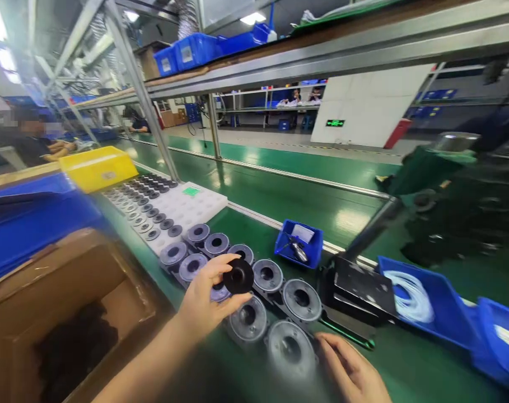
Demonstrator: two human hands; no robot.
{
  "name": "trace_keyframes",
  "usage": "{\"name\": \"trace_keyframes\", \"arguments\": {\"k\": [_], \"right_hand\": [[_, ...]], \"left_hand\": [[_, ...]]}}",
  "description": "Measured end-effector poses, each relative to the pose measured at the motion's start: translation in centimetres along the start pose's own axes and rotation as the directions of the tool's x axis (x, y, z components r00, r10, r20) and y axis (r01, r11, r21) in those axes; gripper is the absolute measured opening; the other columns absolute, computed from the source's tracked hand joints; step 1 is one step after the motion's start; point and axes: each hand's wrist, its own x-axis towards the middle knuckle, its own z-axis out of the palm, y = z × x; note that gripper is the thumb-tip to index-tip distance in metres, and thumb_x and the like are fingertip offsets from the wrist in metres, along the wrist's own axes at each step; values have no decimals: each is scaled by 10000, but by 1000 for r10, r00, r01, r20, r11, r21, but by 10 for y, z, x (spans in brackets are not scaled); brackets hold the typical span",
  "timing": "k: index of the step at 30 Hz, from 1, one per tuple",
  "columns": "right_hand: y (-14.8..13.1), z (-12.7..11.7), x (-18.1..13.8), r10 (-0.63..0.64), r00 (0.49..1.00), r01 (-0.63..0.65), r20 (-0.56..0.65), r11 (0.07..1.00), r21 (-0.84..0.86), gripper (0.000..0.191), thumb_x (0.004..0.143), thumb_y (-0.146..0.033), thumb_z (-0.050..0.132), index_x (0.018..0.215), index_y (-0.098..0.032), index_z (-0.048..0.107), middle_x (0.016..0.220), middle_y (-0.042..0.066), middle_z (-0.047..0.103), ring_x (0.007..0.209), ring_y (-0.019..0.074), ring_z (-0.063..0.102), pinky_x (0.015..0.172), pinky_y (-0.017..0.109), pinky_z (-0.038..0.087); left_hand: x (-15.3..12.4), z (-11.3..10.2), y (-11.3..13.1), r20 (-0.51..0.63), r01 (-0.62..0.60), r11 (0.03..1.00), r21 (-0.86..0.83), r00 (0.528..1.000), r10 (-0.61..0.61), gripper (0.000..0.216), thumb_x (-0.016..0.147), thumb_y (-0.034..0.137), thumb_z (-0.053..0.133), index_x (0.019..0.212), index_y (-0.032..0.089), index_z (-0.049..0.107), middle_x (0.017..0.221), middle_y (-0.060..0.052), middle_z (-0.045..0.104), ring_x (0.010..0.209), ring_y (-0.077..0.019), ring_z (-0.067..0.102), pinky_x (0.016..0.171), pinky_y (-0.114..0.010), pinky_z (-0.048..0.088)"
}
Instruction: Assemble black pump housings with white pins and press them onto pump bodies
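Note:
My left hand (208, 294) is raised over two rows of round grey metal housings (302, 299). Between its thumb and fingers it pinches a black disc (238, 276) with a round recess in its middle, held upright with one face towards me. Down at the right, my right hand (353, 369) is beside the nearest housing (292, 350), its thumb and fingertips drawn together at that edge. Whether anything is between them I cannot make out. The housings have dark central openings and sit on black bases.
Left of me stands a cardboard box (10, 330) with dark pieces inside. Beyond the housings, a white foam tray (191, 207) carries rows of rings. A small blue bin (299, 243), a black fixture (359, 291) and a blue bin with white tubing (409, 296) line the right.

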Motion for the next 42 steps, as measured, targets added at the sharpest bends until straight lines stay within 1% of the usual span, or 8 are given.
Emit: {"name": "trace_keyframes", "arguments": {"k": [8,12,17,26,31,33,35,42], "right_hand": [[-16,3,-5,26,999,-31,46,992,119,303,970,-412,434,966,-228,675,970,50,715,904,186,667,818,289,528],[-18,3,-6,14,999,-21,42,986,163,264,975,-339,437,950,-216,669,939,42,706,890,177,656,820,290,510],[-21,1,-7,-1,1000,-3,24,988,156,226,960,-255,453,937,-203,672,923,45,709,879,176,655,819,291,506],[-22,0,-6,4,999,-9,38,989,145,239,966,-257,435,953,-203,668,932,54,705,892,189,650,826,310,504],[-21,-1,-6,3,999,-10,49,989,147,239,972,-262,430,953,-206,662,936,49,702,891,187,651,826,307,504],[-21,0,-6,-3,999,-4,51,989,149,239,973,-266,431,949,-204,660,934,49,703,889,187,653,826,307,506],[-21,0,-6,-13,999,6,47,988,152,236,972,-266,434,946,-202,660,931,49,704,887,186,656,824,306,510],[-22,-1,-6,-11,999,7,35,992,126,251,972,-295,430,950,-204,663,951,57,711,901,192,666,833,318,528]], "left_hand": [[19,44,16,272,-252,942,223,944,188,270,790,196,754,1012,192,600,1167,-138,655,1080,-233,641,925,-364,550],[25,67,7,247,71,992,106,964,-96,150,772,289,754,853,180,688,1100,-116,687,929,-220,677,710,-292,597],[37,93,-1,377,714,634,-298,698,-609,310,770,461,728,787,153,693,890,-57,709,815,-189,690,728,-319,616],[37,110,-9,447,813,483,-325,582,-679,266,719,352,812,777,122,691,807,-41,710,780,-153,693,755,-271,615],[42,101,14,649,843,-89,-531,337,-682,218,906,304,630,977,100,654,1020,-105,705,967,-198,705,794,-227,615],[44,99,23,695,828,-194,-526,287,-659,250,955,324,549,1024,97,631,1066,-117,692,1046,-213,686,788,-193,607],[42,99,24,684,841,-148,-521,307,-661,265,967,346,522,1041,112,620,1086,-110,686,1078,-212,673,818,-202,597],[31,105,-14,406,603,777,-183,766,-498,217,755,369,771,826,196,660,1074,-75,657,1087,-257,592,1061,-437,436]]}}
